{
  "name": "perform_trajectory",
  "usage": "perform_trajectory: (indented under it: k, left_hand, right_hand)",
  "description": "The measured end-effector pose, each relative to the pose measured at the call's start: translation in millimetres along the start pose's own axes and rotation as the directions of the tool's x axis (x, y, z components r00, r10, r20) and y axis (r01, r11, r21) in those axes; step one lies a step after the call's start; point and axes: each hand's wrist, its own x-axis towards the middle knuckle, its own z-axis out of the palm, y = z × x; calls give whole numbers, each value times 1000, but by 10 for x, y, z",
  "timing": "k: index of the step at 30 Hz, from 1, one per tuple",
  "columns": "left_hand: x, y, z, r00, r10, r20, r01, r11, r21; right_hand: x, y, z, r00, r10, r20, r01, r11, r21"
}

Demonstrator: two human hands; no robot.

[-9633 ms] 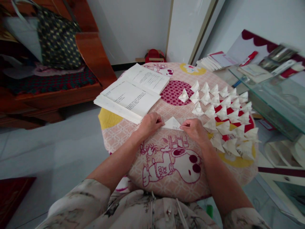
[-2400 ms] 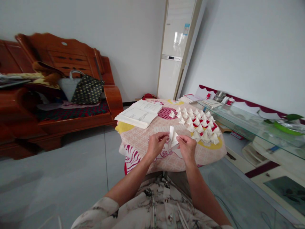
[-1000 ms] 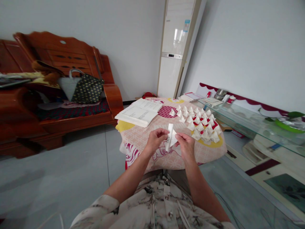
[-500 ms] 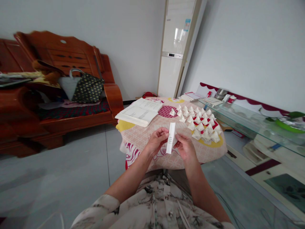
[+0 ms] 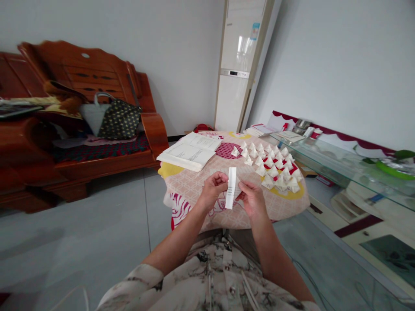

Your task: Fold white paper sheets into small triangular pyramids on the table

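Observation:
Between my two hands stands a narrow folded strip of printed paper (image 5: 231, 190), held upright above the near part of the table. My left hand (image 5: 212, 190) pinches its left edge with the thumb and curled fingers. On the other side, my right hand (image 5: 251, 198) grips the paper's right edge between thumb and forefinger. Beyond them, several small folded paper pyramids (image 5: 273, 170) stand in rows on the right of the patterned tablecloth (image 5: 194, 185). An open book (image 5: 191, 151) with printed pages lies at the table's far left.
A glass-topped cabinet (image 5: 337, 168) runs along the right, bearing cups, a metal pot (image 5: 301, 125) and a green tray (image 5: 395, 170). On the left, a wooden sofa (image 5: 155, 134) holds a bag (image 5: 119, 120). A tall white air conditioner (image 5: 233, 95) stands in the corner.
The paper strip has shifted very slightly left and turned a little, showing a bit more of its print. Both hands keep their hold on it.

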Motion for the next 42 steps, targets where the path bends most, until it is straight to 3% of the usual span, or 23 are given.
perform_trajectory:
  k: [4,8,12,15,17,21,25,32,42]
  left_hand:
    - [30,24,-77,999,31,28,-36,982,184]
    - [41,95,-120,999,44,32,-51,955,293]
    - [55,139,-158,996,-19,88,-3,967,253]
    - [62,169,-221,991,-63,120,34,972,231]
    - [61,195,-266,984,-94,152,55,968,244]
    - [55,224,-309,959,-141,248,70,960,273]
    - [76,198,-299,925,-185,332,91,956,279]
    - [149,175,-277,889,-227,398,146,964,222]
    - [110,157,-329,876,-293,383,226,951,210]
  right_hand:
    - [-26,9,7,980,-190,-66,173,963,-209]
    - [-17,43,-32,926,-375,-36,316,824,-471]
    - [-66,23,-34,832,-534,150,504,614,-607]
    - [-139,-74,1,789,-528,314,588,504,-632]
    - [-165,-159,22,822,-467,326,557,542,-629]
    - [-90,-262,24,915,-314,254,403,735,-546]
    - [57,-243,21,944,-148,294,273,851,-449]
    - [138,-235,37,943,54,328,78,923,-377]
    - [50,-233,-29,927,143,345,-18,939,-342]
